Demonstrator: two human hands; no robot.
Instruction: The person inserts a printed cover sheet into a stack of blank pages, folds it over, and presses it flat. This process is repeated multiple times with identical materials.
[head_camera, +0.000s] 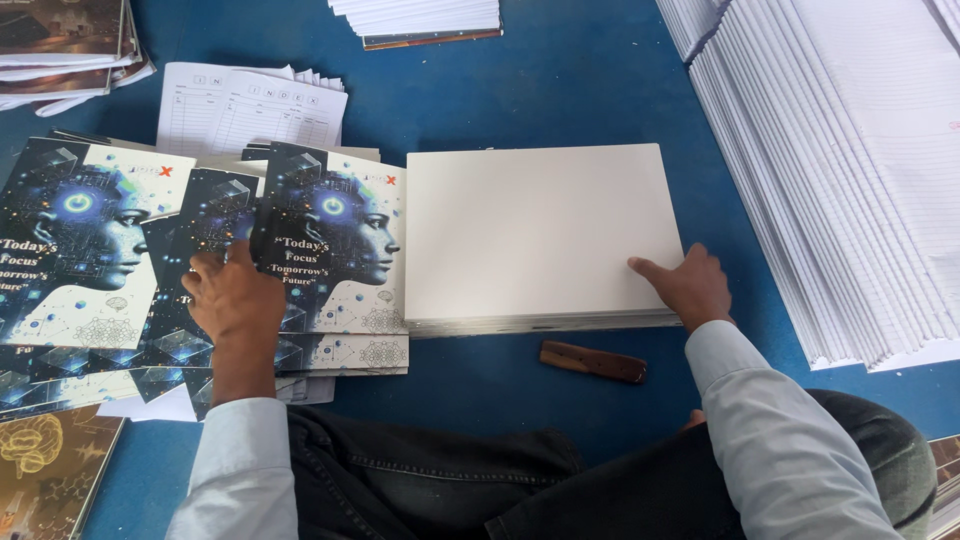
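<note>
On the blue surface (560, 90), an open stack of printed covers (340, 250) is seen at the left of a thick pile of blank cream sheets (530, 230). The two are touching along one edge, so that they appear as one open book block. The covers show a bluish profile head on a dark and white ground.

The left hand (235, 295) is laid flat on the lower left part of the top cover, with the fingers spread a little and pointed up. Nothing is gripped by it; the cover is only pressed down under the palm. The cover is found directly beneath this hand and reaches out to its right.

The right hand (690, 285) is placed at the lower right corner of the blank pile. The fingers are stretched over the top sheet and the thumb side is at the edge. Whether the edge is pinched cannot be told. The pile is lying to the left of this hand.

A small brown wooden stick (593, 361) is lying just below the pile, between both arms, untouched. More covers of the same kind (80, 240) are spread at the far left, and a tall row of ruled white paper (850, 170) is stacked at the right.
</note>
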